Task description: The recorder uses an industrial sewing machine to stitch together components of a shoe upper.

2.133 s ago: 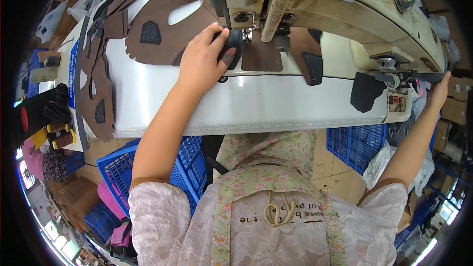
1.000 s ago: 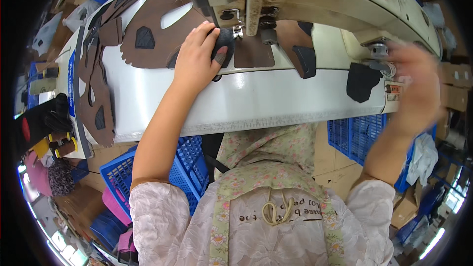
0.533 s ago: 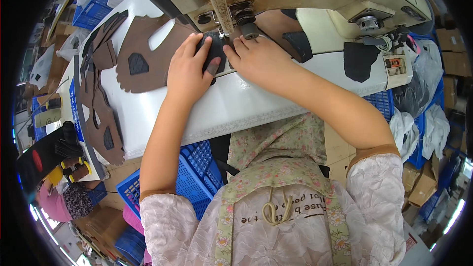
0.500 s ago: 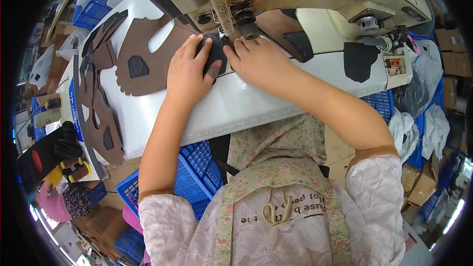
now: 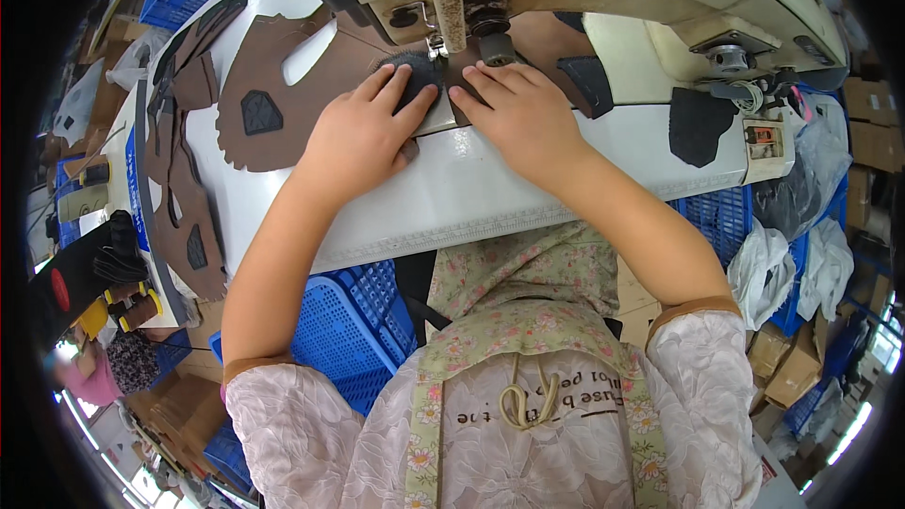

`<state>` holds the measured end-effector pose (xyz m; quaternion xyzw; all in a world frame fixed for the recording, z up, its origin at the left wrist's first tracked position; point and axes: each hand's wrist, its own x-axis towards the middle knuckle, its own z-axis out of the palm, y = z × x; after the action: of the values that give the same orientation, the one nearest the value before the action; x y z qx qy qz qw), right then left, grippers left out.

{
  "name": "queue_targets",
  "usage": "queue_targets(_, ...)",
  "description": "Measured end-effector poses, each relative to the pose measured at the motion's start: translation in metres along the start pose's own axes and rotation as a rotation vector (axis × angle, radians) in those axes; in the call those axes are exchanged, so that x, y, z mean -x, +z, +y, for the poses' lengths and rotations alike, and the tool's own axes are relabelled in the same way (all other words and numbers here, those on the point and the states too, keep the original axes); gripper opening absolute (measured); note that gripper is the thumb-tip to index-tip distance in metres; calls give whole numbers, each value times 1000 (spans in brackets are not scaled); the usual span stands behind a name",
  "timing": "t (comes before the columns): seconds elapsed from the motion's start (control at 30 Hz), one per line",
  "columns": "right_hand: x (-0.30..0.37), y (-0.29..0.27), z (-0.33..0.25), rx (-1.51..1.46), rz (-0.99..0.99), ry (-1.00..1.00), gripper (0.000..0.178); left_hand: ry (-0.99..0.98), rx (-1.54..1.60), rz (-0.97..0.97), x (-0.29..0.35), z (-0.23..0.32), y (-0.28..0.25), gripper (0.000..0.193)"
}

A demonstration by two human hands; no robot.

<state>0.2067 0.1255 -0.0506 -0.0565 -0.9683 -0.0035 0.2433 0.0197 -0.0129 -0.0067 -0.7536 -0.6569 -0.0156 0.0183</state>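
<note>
Beneath the head of a sewing machine [image 5: 452,0], a brown leather piece [image 5: 273,66] lies on the white machine bed, with a black patch [image 5: 415,75] on it beside the presser foot [image 5: 436,45]. My left hand [image 5: 358,137] rests with fingers spread on the black patch, left of the foot. Part of the patch is hidden under those fingers. My right hand [image 5: 530,123] lies flat to the right of the foot, fingertips on the brown leather near the round roller [image 5: 497,49]. Neither hand grasps anything.
A stack of brown cut pieces [image 5: 184,188] lies along the table's left end. One loose black piece [image 5: 700,127] sits at the right, near a thread winder [image 5: 729,57]. A blue basket [image 5: 344,320] stands below the table edge, and plastic bags [image 5: 762,273] hang at the right.
The gap between my hands has widened, with the right hand further right. More brown leather shows between them below the foot. The whole view has shifted slightly.
</note>
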Motion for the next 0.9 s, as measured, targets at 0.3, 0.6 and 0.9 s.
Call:
queue_targets(0.3, 4, 1, 5, -75, 36, 33, 35, -126, -43, 65, 1, 9, 14, 68)
queue_targets(0.6, 4, 3, 8, -103, 47, 39, 35, -141, -21, 114, 1, 3, 18, 67)
queue_targets(0.9, 6, 1, 12, -122, 44, 26, 30, -137, -2, 179, 0, 9, 21, 63)
